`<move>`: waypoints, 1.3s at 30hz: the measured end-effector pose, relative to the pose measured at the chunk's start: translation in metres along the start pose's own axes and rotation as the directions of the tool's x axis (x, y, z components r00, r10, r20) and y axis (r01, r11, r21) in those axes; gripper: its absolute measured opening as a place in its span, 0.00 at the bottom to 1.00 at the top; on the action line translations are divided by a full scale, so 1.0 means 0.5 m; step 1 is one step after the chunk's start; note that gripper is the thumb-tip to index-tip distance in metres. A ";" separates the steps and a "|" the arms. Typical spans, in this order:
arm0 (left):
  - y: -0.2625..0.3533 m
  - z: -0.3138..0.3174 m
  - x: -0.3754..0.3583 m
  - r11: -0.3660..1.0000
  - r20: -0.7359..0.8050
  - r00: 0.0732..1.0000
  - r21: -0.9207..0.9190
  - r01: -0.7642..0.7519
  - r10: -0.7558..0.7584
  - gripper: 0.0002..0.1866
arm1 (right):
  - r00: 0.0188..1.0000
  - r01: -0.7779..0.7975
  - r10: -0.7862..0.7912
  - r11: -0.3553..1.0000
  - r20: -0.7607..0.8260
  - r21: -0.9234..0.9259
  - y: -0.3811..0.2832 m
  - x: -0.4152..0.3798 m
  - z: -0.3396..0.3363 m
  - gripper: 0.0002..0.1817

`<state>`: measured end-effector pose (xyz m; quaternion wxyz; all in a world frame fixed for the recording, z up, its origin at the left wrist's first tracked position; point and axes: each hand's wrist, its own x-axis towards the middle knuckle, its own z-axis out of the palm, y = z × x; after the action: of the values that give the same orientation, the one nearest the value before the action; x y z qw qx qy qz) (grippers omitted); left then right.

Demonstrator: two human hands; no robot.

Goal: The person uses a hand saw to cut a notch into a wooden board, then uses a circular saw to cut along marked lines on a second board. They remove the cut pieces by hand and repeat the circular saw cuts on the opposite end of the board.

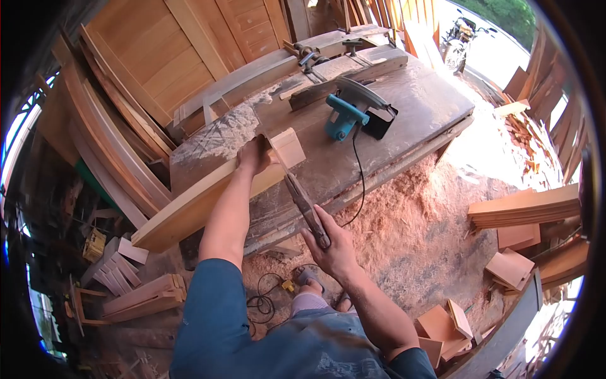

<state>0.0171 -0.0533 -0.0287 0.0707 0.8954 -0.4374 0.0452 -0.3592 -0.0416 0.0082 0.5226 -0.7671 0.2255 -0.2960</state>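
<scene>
A long pale wooden beam [183, 211] lies across the left part of the workbench, one end jutting past its near edge. My left hand [254, 155] is closed over the beam near its far end, pressing on it. A handsaw [302, 199] with a dark, worn wooden handle is seen almost edge-on, its thin blade lying across the beam just right of my left hand. The beam's squared end [290, 148] shows beyond the blade. My right hand [331, 243] is wrapped round the rear of the handle. How deep the blade sits in the wood is hidden.
A teal circular saw [346, 117] stands on the sawdust-strewn workbench [416, 101], its cord hanging over the near edge. Clamped boards [353, 66] lie behind it. Curved planks [107, 139] lean at left. Stacked boards [524, 207] and offcuts [445, 328] are at right; sawdust covers the floor.
</scene>
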 end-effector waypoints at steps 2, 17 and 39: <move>0.017 -0.021 -0.010 0.999 0.042 0.998 -0.035 0.039 -0.037 0.44 | 1.000 -0.020 0.020 0.998 0.009 -0.051 0.005 -0.106 -0.044 0.34; 0.050 -0.059 -0.045 0.998 0.062 0.997 -0.046 0.040 -0.037 0.44 | 0.991 0.048 -0.045 0.999 -0.124 0.021 -0.003 0.020 0.018 0.27; 0.051 -0.026 -0.062 0.995 -0.124 0.992 -0.098 0.012 -0.024 0.26 | 0.994 0.016 -0.013 1.000 -0.111 0.020 -0.043 0.131 0.057 0.23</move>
<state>-0.0220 -0.0426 -0.0181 0.1420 0.8901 -0.4258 0.0794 -0.2916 -0.0579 0.0345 0.5152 -0.7455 0.2454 -0.3443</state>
